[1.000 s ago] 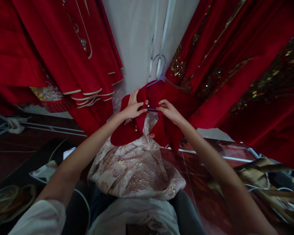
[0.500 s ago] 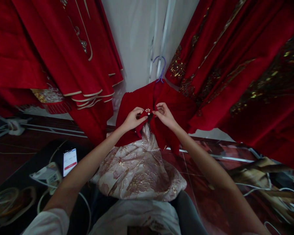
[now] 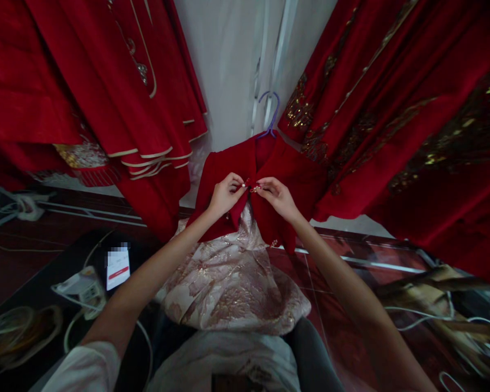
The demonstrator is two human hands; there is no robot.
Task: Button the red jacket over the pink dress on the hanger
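A small red jacket [image 3: 298, 174] hangs on a purple hanger [image 3: 270, 111] in front of me, over a pale gold-patterned skirt [image 3: 228, 283]. My left hand [image 3: 224, 195] pinches the left front edge of the jacket at a pearl button [image 3: 245, 185]. My right hand [image 3: 275, 197] pinches the right front edge just beside it. Both hands meet at the jacket's centre opening, fingers closed on the fabric.
Long red embroidered garments hang at left [image 3: 85, 92] and right [image 3: 412, 125], with a white wall [image 3: 228, 71] between. A phone [image 3: 117, 267], a white charger and cables [image 3: 79, 288] lie on the dark floor at lower left. More cables lie at lower right.
Both hands slid from the collar down to the jacket's front opening and drew the two edges together at the pearl button. The jacket now hangs flatter on the hanger.
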